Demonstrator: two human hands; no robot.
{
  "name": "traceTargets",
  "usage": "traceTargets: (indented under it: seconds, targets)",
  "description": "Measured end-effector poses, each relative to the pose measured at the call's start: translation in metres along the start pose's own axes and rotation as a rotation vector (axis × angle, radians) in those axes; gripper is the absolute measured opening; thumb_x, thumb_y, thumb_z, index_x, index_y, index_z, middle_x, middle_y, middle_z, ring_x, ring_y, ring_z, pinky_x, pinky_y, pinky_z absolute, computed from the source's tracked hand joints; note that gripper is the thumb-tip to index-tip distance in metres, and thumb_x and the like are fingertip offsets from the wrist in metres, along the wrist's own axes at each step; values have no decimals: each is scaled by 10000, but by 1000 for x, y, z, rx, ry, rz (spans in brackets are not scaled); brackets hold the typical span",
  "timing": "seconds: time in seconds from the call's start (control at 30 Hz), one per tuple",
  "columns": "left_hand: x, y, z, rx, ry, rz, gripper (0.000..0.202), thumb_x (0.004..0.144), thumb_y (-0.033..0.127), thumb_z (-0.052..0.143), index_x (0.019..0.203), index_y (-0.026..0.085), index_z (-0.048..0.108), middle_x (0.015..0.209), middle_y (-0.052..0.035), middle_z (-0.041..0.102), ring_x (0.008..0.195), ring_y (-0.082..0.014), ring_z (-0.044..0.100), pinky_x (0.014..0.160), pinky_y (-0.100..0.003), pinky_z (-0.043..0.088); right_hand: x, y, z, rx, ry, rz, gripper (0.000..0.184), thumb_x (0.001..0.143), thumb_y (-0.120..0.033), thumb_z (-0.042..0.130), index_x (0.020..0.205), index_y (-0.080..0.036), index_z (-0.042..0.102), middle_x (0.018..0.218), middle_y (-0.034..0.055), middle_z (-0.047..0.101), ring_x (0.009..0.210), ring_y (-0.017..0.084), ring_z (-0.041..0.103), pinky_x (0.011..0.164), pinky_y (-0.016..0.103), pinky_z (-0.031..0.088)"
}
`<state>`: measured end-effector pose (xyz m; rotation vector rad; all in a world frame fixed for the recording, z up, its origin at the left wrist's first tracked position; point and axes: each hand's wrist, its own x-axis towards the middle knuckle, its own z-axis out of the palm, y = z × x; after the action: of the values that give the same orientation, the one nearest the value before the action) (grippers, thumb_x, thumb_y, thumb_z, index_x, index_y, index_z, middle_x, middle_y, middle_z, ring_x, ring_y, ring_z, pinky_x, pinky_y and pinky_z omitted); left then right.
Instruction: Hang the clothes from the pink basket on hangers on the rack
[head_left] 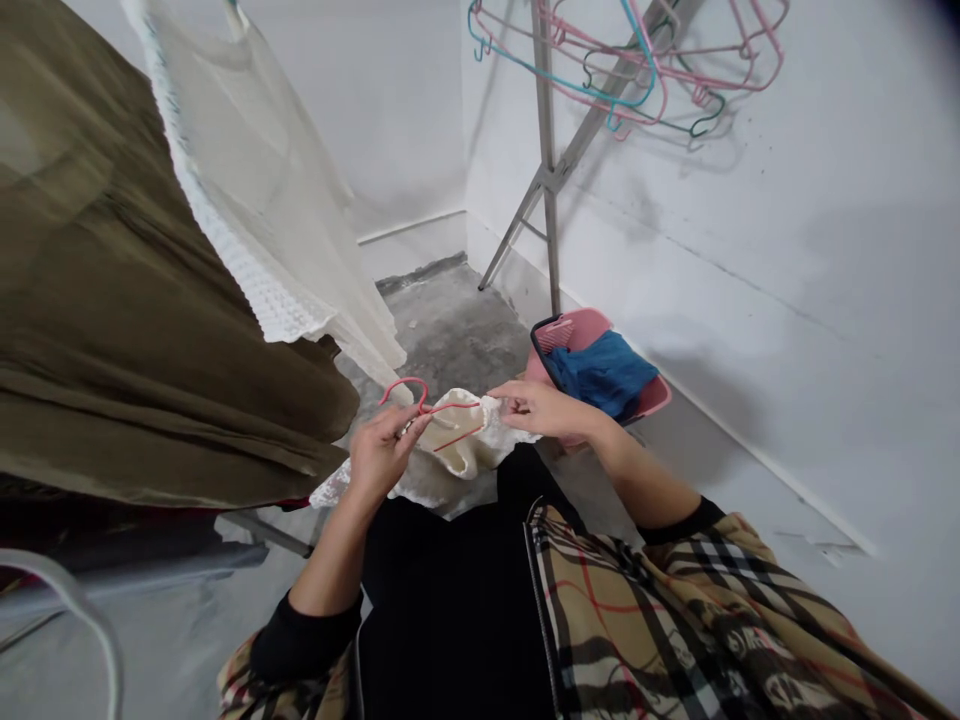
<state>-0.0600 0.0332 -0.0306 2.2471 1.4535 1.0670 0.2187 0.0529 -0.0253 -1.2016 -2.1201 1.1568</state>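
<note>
My left hand (381,450) grips a red clothes hanger (459,405) near the base of its hook, which curves up above the fingers. The hanger's frame reaches into the neck of a white lace-trimmed garment (491,435), whose folds hang down in front of my lap. At the garment's right shoulder, my right hand (536,408) pinches the lacy edge around the hanger's end. Fabric hides the far tip of the hanger and part of the right fingers.
A sheer white garment (277,180) and a large olive-brown cloth (150,330) hang at the left. Pink, blue and green hangers (637,95) dangle from a metal rack (550,180) by the wall. Under it stands a pink basket (658,397) holding blue cloth (607,372).
</note>
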Motion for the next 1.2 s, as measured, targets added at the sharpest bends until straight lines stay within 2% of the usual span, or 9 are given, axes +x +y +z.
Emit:
traceTargets:
  seconds: [0.2, 0.4, 0.6, 0.67, 0.8, 0.87, 1.0, 1.07, 1.2]
  targets:
    - [5, -1, -8, -91, -5, 42, 299, 908, 437, 571, 948, 202, 753, 728, -17, 695, 587, -113, 580, 602, -219, 447, 3, 5, -7, -334, 178, -92, 133, 828, -320, 682, 919, -257, 757, 881, 41, 723, 913, 216, 574, 876, 350, 412]
    - [10, -18, -33, 44, -91, 66, 705, 753, 537, 731, 1351, 217, 537, 1131, -90, 688, 995, -227, 660, 862, -307, 502, -9, 1, -27, -341, 427, -224, 265, 931, -433, 544, 910, -257, 740, 817, 33, 713, 775, 183, 563, 741, 314, 433]
    - [10, -46, -49, -108, -63, -39, 273, 885, 432, 599, 953, 206, 735, 871, -53, 724, 788, -169, 663, 733, -267, 516, -26, 3, -56, -384, 536, -235, 275, 933, -439, 537, 885, -244, 725, 710, 32, 668, 664, 165, 569, 659, 300, 424]
    - [9, -48, -49, -170, 18, -101, 257, 876, 422, 607, 883, 203, 742, 839, -48, 721, 779, -168, 662, 732, -274, 527, -29, 7, -59, -379, 542, -237, 255, 927, -427, 550, 889, -244, 722, 726, 32, 673, 666, 163, 589, 652, 293, 432]
    - [10, -44, -41, -28, 430, -154, 285, 894, 424, 578, 977, 194, 725, 1106, -98, 680, 1042, -214, 630, 925, -354, 499, -35, 6, -58, -363, 584, -217, 231, 925, -397, 561, 898, -231, 719, 749, 34, 674, 662, 159, 598, 622, 280, 427]
    - [10, -40, -35, 130, 451, -51, 343, 865, 443, 621, 1104, 208, 694, 1228, -118, 635, 1154, -249, 576, 995, -399, 447, -37, 1, -56, -347, 574, -209, 240, 934, -388, 551, 892, -225, 721, 731, 31, 662, 654, 152, 589, 617, 272, 422]
    - [12, -32, -28, 271, 238, 105, 284, 898, 418, 592, 1080, 238, 714, 858, -63, 708, 817, -202, 618, 795, -329, 459, -39, -3, -55, -327, 533, -158, 263, 923, -427, 559, 905, -232, 734, 669, 17, 636, 611, 145, 562, 588, 261, 413]
    - [13, -30, -28, 250, 233, 87, 281, 936, 413, 532, 1008, 234, 737, 703, -40, 655, 671, -174, 559, 676, -293, 422, -39, 1, -57, -306, 525, -119, 248, 885, -450, 609, 911, -237, 735, 685, 21, 649, 619, 152, 570, 594, 264, 426]
    - [14, -26, -32, 194, 281, 74, 289, 933, 419, 542, 946, 215, 747, 645, -31, 608, 626, -163, 521, 629, -284, 382, -40, 10, -62, -266, 526, -85, 260, 820, -487, 674, 868, -238, 733, 752, 50, 677, 696, 178, 596, 615, 273, 444]
